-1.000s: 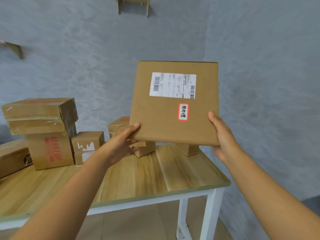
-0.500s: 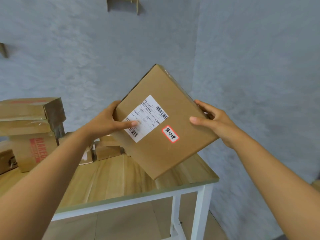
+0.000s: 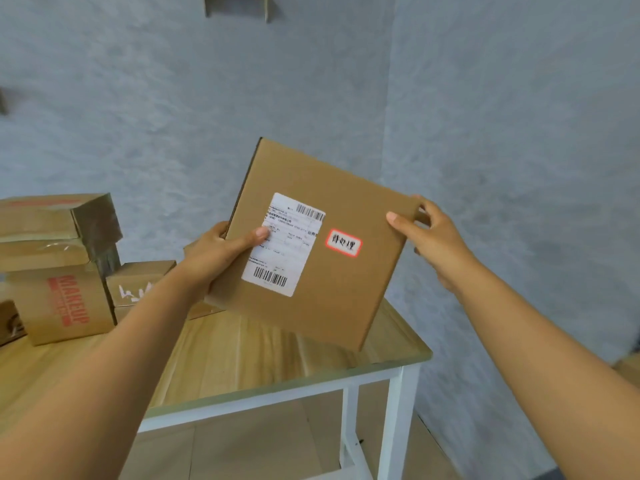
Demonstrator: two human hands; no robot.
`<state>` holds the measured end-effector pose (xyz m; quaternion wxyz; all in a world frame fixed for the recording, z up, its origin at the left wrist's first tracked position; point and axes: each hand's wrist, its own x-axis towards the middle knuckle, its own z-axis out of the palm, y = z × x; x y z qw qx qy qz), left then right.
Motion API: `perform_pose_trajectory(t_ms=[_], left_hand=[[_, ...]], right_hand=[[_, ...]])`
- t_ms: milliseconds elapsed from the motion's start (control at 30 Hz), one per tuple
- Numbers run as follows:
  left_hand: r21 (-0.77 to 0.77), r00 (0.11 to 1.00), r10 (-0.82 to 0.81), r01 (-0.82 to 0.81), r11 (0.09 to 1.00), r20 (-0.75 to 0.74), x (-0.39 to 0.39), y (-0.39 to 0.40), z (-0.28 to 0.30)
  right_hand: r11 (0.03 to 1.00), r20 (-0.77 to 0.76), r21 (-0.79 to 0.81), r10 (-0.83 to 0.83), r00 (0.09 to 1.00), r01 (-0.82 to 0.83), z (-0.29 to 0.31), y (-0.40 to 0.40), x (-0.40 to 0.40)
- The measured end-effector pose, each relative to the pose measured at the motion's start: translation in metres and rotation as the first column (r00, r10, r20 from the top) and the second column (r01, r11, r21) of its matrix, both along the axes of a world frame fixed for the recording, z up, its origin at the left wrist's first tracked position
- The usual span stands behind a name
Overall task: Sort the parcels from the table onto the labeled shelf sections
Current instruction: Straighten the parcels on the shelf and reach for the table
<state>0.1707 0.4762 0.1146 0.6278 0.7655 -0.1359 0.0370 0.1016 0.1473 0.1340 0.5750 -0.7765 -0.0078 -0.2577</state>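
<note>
A flat brown cardboard parcel (image 3: 332,202) hangs tilted in the air above the table's right end. It carries a white shipping label with barcodes and a small red-bordered sticker with handwritten characters. My left hand (image 3: 221,251) grips its left edge, thumb lying on the white label. My right hand (image 3: 429,233) holds its upper right corner, thumb on the front face. Several other parcels remain on the wooden table (image 3: 242,358) at the left. No shelf sections are in view.
A stack of boxes (image 3: 52,230) tops a "MAKEUP" carton (image 3: 65,303) at the left, with a smaller box (image 3: 138,282) beside it. Grey walls meet in a corner behind. White table legs (image 3: 398,420) stand at the lower right. A cardboard bracket (image 3: 239,3) hangs high on the wall.
The parcel has been turned clockwise, from upright to tilted, then lowered slightly. My left thumb has moved onto the label, and my right hand has shifted to the upper right corner.
</note>
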Motion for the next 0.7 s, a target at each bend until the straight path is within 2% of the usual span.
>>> perform_pose_trajectory(t_ms=[133, 200, 267, 333, 500, 700], left_hand=[[-0.109, 0.993, -0.076, 0.066, 0.992, -0.093, -0.004, -0.010, -0.003], [-0.121, 0.984, -0.099, 0.081, 0.989, -0.147, -0.005, -0.012, -0.004], [-0.125, 0.969, -0.135, 0.111, 0.986, -0.205, -0.003, -0.012, -0.006], [-0.145, 0.951, -0.199, 0.168, 0.975, -0.238, -0.001, -0.011, -0.009], [-0.229, 0.921, -0.295, 0.240, 0.944, -0.253, 0.002, -0.010, -0.022], [-0.233, 0.863, -0.450, 0.401, 0.886, -0.228, -0.001, 0.001, -0.032]], right_hand=[[0.973, -0.192, 0.162, 0.196, 0.962, -0.166, -0.019, 0.009, -0.002], [0.955, -0.206, 0.194, 0.262, 0.943, -0.223, -0.027, 0.018, -0.004], [0.951, -0.190, 0.224, 0.259, 0.947, -0.215, -0.032, 0.023, -0.007], [0.956, -0.178, 0.239, 0.217, 0.960, -0.172, -0.036, 0.028, -0.013], [0.986, -0.175, 0.153, -0.036, 0.984, 0.063, -0.047, 0.050, -0.035], [0.942, -0.078, 0.254, -0.205, 0.976, 0.218, -0.055, 0.079, -0.065]])
